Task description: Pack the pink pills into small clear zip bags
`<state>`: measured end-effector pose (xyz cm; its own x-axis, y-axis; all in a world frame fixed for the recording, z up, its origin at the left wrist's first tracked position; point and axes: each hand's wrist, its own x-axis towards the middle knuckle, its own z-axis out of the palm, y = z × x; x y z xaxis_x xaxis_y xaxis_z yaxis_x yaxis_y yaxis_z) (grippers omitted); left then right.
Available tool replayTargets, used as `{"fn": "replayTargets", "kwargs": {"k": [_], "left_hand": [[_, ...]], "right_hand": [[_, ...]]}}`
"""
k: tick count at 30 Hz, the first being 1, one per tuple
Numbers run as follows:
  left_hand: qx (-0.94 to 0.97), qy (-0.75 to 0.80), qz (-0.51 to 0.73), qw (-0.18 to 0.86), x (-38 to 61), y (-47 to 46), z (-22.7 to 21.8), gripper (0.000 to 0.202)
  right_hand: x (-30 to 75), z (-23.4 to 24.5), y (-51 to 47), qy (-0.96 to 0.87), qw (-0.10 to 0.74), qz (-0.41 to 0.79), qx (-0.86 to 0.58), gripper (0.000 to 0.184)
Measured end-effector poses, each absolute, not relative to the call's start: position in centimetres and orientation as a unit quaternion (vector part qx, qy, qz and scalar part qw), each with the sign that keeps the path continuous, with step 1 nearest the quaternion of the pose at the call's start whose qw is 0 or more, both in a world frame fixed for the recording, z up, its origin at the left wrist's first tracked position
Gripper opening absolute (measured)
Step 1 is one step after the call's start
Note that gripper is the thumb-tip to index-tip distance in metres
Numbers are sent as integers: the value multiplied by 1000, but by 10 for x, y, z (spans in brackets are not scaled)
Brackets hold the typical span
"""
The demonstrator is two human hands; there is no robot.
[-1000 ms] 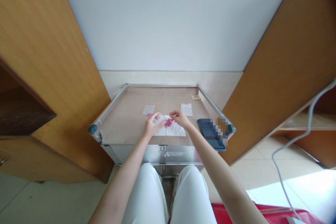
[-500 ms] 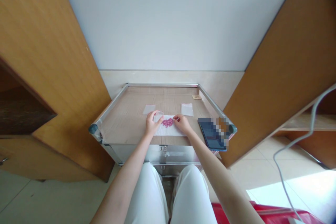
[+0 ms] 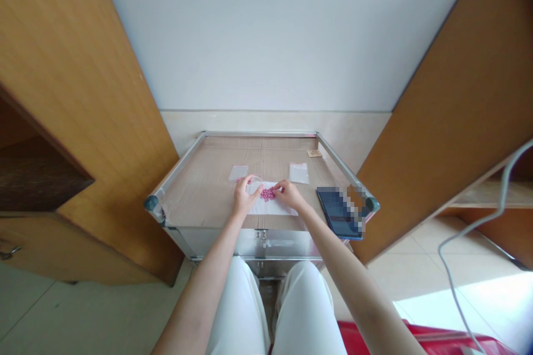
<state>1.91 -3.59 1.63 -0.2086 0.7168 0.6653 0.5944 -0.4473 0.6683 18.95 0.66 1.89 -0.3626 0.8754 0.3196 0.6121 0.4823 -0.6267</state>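
A small heap of pink beads (image 3: 267, 194) lies on a white sheet (image 3: 266, 209), cloth or paper, near the table's front edge. My left hand (image 3: 244, 198) is at the sheet's left side, thumb and fingers curled around a thin pale loop (image 3: 257, 178) that looks like a cord. A few pink pieces show beside its fingertips; whether they are strung on the cord is too small to tell. At the heap's right edge, my right hand (image 3: 288, 195) has its fingertips pinched together among the beads. Anything between them is hidden.
Behind the hands lie two small clear plastic bags (image 3: 239, 172), one left and one right. A dark tablet or phone (image 3: 339, 216), partly blurred out, rests at the table's right. A small tan card (image 3: 314, 153) is at the back right. Wooden cabinets (image 3: 137, 122) flank the table (image 3: 200, 199).
The view has shifted slightly, so everything sits a little farther right. More pink pieces show by my left fingertips. Both hands keep nearly the same places around the heap.
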Motion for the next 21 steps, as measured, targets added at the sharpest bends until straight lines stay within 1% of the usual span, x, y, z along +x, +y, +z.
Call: {"fn": "replayTargets", "kwargs": {"k": [11, 21], "left_hand": [[631, 519, 574, 59, 19, -35, 14, 35], [626, 521, 575, 79, 20, -33, 12, 38]], "right_hand": [[193, 31, -10, -845, 314, 201, -384, 13], [189, 30, -10, -862, 279, 165, -390, 11]]}}
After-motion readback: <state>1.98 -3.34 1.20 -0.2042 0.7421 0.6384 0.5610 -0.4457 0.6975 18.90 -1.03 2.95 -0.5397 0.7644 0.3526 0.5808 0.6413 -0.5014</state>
